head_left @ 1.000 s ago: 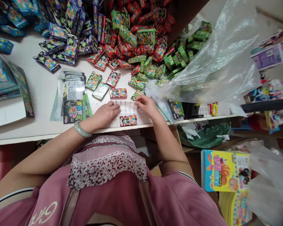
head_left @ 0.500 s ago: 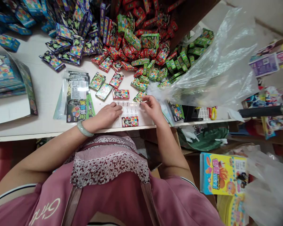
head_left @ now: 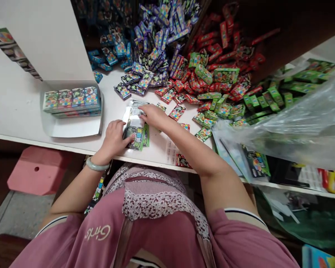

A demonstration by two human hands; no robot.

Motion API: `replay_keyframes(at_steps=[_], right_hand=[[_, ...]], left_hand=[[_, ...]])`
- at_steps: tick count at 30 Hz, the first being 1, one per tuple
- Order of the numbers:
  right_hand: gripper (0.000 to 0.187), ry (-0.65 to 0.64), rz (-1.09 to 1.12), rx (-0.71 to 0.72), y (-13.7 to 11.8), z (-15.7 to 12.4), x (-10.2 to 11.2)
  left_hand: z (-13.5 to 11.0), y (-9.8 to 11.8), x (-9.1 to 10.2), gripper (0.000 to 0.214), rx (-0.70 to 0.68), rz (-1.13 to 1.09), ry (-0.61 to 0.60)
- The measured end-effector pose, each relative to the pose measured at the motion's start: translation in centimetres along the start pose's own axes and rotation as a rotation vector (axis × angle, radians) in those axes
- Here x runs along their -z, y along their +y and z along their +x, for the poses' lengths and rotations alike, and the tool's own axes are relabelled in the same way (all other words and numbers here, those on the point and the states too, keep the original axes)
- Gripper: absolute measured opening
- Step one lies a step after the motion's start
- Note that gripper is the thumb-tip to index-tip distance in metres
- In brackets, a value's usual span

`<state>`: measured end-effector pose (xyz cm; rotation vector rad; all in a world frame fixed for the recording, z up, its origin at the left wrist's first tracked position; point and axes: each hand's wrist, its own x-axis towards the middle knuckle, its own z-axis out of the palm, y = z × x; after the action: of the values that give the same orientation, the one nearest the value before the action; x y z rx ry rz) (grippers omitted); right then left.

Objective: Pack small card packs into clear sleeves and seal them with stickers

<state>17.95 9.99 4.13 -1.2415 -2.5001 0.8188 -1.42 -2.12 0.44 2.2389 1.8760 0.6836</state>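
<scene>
My left hand (head_left: 115,138) curls round the near end of a stack of printed clear bags (head_left: 136,125) lying on the white table (head_left: 22,108). My right hand (head_left: 154,114) reaches across and pinches the far top edge of the same stack. A sticker sheet (head_left: 171,150) and a small red candy box (head_left: 182,160) lie by the table's front edge, under my right forearm. Several loose small boxes (head_left: 177,111) lie just beyond my right hand.
Heaps of small boxes fill the back: blue and purple (head_left: 153,48), red (head_left: 226,56), green (head_left: 270,98). An open white carton (head_left: 72,126) with packed boxes stands at the left. A large clear plastic bag (head_left: 296,130) lies at the right. A pink stool (head_left: 36,171) is below.
Both hands left the sticker sheet and moved left onto the stack of printed bags. My head turned left, so the open carton and the pink stool came into view.
</scene>
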Motion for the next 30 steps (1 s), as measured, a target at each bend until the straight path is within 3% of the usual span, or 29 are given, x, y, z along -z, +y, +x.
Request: replay_keyframes(at_steps=[4, 7, 11, 13, 16, 18, 23, 27, 30], right_hand=[[0.024, -0.034, -0.11, -0.056, 0.1, 3.7, -2.2], [0.024, -0.009, -0.064, -0.098, 0.5, 4.6, -2.1], [0.016, -0.01, 0.063, -0.084, 0.6, 5.3, 0.8], [0.018, -0.006, 0.11, -0.018, 0.2, 5.2, 3.0], [0.02, -0.014, 0.147, 0.038, -0.8, 4.3, 6.0], [0.02, -0.073, 0.2, 0.031, -1.5, 3.2, 7.5], [0.02, -0.329, 0.47, -0.009, -2.3, -0.2, 8.3], [0.012, -0.333, 0.708, -0.118, -2.4, -2.6, 7.6], [0.008, -0.352, 0.821, -0.124, -2.3, -3.8, 7.8]], left_hand=[[-1.0, -0.2, -1.5, 0.057, 0.069, -0.013, -0.044], [-1.2, -0.1, -2.1, 0.066, 0.106, -0.066, -0.038], [-0.6, 0.0, -1.8, 0.075, 0.163, -0.221, 0.102], [0.1, 0.0, -1.1, 0.061, 0.205, -0.38, 0.153], [1.1, 0.2, 0.5, 0.034, 0.263, -0.602, 0.121], [1.6, 0.6, 1.7, 0.029, 0.256, -0.634, 0.108], [1.4, 2.4, 4.1, 0.032, 0.065, -0.501, 0.071], [0.7, 4.1, 4.7, 0.043, -0.141, -0.141, 0.056], [0.4, 5.0, 4.6, 0.047, -0.17, 0.042, 0.04]])
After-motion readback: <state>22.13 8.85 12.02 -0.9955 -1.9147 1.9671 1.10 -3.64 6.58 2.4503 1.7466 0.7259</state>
